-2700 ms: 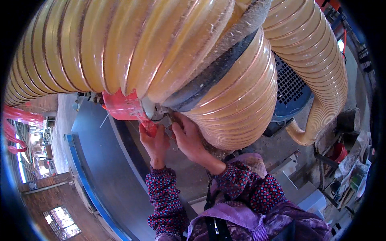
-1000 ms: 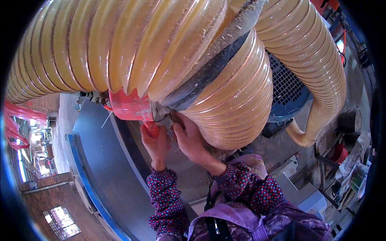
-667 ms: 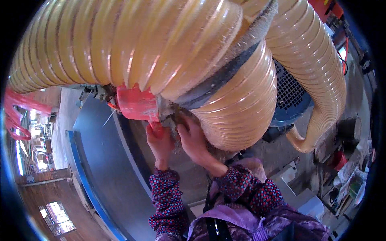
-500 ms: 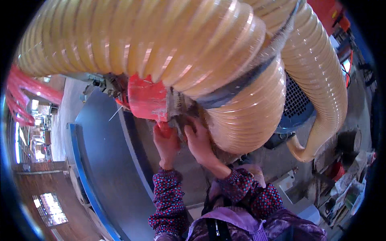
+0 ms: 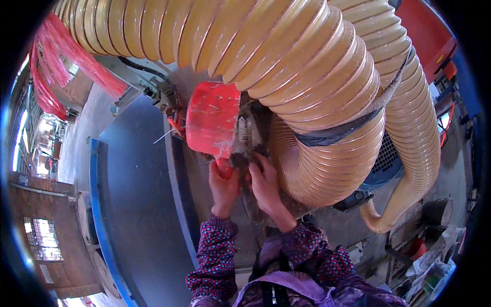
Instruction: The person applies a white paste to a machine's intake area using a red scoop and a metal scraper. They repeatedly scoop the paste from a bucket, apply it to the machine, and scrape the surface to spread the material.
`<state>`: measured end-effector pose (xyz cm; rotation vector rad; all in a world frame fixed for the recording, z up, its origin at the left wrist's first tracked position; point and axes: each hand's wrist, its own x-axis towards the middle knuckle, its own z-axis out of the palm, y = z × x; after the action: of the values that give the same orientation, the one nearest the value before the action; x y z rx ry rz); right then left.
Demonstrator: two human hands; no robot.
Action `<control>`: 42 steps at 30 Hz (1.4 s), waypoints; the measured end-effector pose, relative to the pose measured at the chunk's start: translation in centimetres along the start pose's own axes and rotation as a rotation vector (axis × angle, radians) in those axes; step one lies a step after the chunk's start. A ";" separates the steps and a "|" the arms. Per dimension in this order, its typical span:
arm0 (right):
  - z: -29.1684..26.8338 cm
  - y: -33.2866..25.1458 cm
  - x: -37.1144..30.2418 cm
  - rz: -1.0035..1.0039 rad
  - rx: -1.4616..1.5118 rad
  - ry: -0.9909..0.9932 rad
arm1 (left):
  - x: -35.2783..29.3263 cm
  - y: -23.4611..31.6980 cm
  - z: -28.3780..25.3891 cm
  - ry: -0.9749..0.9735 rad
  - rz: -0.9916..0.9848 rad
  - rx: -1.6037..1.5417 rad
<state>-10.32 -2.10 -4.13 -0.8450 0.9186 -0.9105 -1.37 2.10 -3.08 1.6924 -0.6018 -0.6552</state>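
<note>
Left of the red cover (image 5: 212, 120) stretches a smooth, dark blue-grey worktop (image 5: 143, 204) with a bright blue strip (image 5: 106, 230) along its outer edge; a thin white rod (image 5: 163, 136) crosses its side nearest the cover, though whether they touch cannot be told. Well to the cover's lower right, the grey floor (image 5: 330, 227) carries a dark rack (image 5: 400, 256), a red bucket (image 5: 417, 249) in or beside it.
</note>
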 end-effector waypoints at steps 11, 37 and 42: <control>0.8 0.6 3.9 -0.019 0.016 -0.005 | 1.2 -1.5 -0.8 0.021 0.132 0.024; 1.6 2.3 7.4 0.177 0.265 -0.033 | 0.8 1.1 -0.8 0.001 0.033 -0.046; 1.3 2.3 7.9 0.147 0.283 -0.046 | 1.1 0.9 -0.4 -0.009 0.040 -0.069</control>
<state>-6.00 -8.08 -7.92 -0.5471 0.7794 -0.8650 -0.38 1.46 -2.28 1.6103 -0.6114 -0.6480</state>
